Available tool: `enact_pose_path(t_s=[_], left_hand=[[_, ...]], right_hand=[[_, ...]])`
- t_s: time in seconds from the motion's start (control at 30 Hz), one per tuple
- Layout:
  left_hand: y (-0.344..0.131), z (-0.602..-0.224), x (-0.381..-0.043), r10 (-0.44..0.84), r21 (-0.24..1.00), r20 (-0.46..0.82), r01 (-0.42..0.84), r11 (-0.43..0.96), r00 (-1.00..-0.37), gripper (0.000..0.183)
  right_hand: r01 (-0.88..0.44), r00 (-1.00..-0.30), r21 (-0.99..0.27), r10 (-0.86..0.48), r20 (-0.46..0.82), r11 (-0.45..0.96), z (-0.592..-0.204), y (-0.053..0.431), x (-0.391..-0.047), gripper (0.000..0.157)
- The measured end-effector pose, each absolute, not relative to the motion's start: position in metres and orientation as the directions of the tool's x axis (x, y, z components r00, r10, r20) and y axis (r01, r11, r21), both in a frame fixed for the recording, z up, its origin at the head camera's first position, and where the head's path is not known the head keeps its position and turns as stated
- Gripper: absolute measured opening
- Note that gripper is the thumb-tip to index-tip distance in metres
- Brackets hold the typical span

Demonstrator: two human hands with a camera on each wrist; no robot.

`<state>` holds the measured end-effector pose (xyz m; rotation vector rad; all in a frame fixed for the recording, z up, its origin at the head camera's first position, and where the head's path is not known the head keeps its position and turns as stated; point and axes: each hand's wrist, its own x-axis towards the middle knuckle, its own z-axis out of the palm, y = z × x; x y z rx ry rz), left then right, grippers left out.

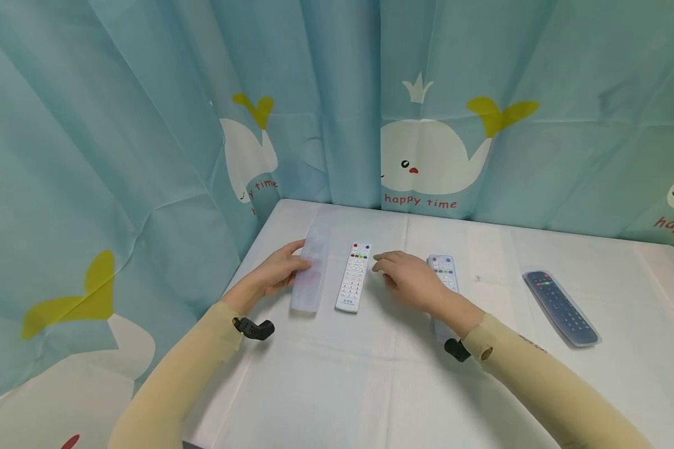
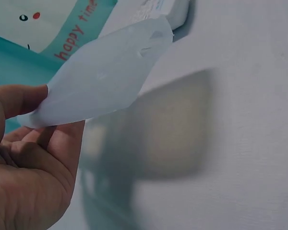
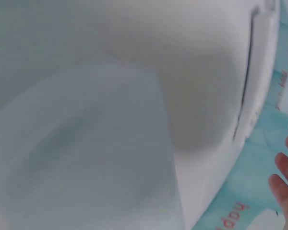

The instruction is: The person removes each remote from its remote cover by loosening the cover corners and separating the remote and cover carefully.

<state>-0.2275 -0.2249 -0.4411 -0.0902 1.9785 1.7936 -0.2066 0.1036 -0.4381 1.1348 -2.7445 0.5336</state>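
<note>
My left hand (image 1: 281,269) pinches a translucent remote control cover (image 1: 310,287) between thumb and fingers. In the left wrist view the cover (image 2: 105,72) looks soft and is tilted above the table, casting a shadow. Just right of it in the head view, a white remote control (image 1: 352,277) lies face up with its buttons showing. My right hand (image 1: 407,277) hovers beside that remote, fingers loosely bent and holding nothing. Only the right fingertips (image 3: 284,184) show at the edge of the right wrist view.
Partly hidden under my right hand and wrist lies another white remote in a clear cover (image 1: 442,265). A dark remote in a clear cover (image 1: 561,308) is farther right on the white table (image 1: 314,399). A blue whale-print curtain (image 1: 337,93) hangs behind and at the left.
</note>
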Motion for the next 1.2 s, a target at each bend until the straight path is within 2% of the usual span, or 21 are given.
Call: enact_pose_path(t_s=[0.3, 0.53, 0.83, 0.93, 1.2], left_hand=[[-0.221, -0.442, -0.239, 0.205, 0.893, -0.402, -0.333, 0.302, -0.892, 0.077], [-0.219, -0.444, -0.245, 0.194, 0.876, -0.427, -0.351, 0.329, -0.883, 0.078], [-0.215, -0.449, -0.251, 0.21, 0.856, -0.45, -0.352, 0.378, -0.868, 0.076], [-0.213, -0.45, -0.253, 0.213, 0.85, -0.44, -0.329, 0.411, -0.872, 0.076], [-0.208, -0.448, -0.253, 0.192, 0.769, -0.372, -0.185, 0.612, -0.908, 0.073]], right_hand=[[-0.601, -0.8, -0.383, -0.528, 0.286, 0.702, -0.426, 0.145, -0.197, 0.023], [-0.533, -0.846, -0.443, -0.445, 0.292, 0.721, -0.428, 0.17, -0.189, 0.024], [-0.496, -0.868, -0.477, -0.407, 0.283, 0.725, -0.434, 0.187, -0.184, 0.023], [-0.48, -0.877, -0.489, -0.389, 0.282, 0.728, -0.434, 0.193, -0.183, 0.024], [-0.448, -0.893, -0.496, -0.347, 0.286, 0.744, -0.436, 0.208, -0.183, 0.026]])
